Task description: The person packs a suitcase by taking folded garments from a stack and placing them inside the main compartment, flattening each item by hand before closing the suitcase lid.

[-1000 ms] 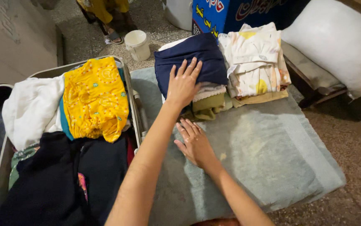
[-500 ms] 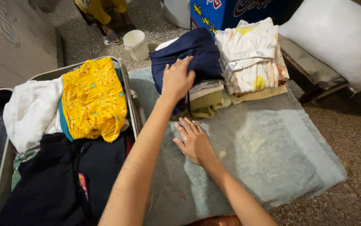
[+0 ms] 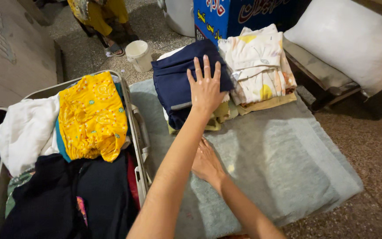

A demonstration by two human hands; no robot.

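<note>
Head view: looking down on a grey mat [image 3: 288, 150] spread on a speckled floor.
Navy garment: folded navy cloth [image 3: 173, 79] tops a small stack at the far edge of the mat, left of a white patterned stack [image 3: 257, 62].
Left hand: the left hand [image 3: 205, 86] lies flat on the navy cloth's right part, fingers spread and straight, palm down, clasping nothing; its forearm crosses over the other arm.
Right hand: the right hand [image 3: 206, 161] rests palm down on the mat, near the middle, fingers extended, holding nothing; partly hidden by the left forearm.
Under the navy cloth: olive and pale folded pieces [image 3: 220, 116] peek out.
Suitcase: an open suitcase [image 3: 134, 132] at left holds a yellow printed garment [image 3: 91, 117], a white cloth [image 3: 25, 130] and black clothes [image 3: 67, 199].
Far: a small white bucket [image 3: 138, 54], a white pillow [image 3: 350, 40] at right.
</note>
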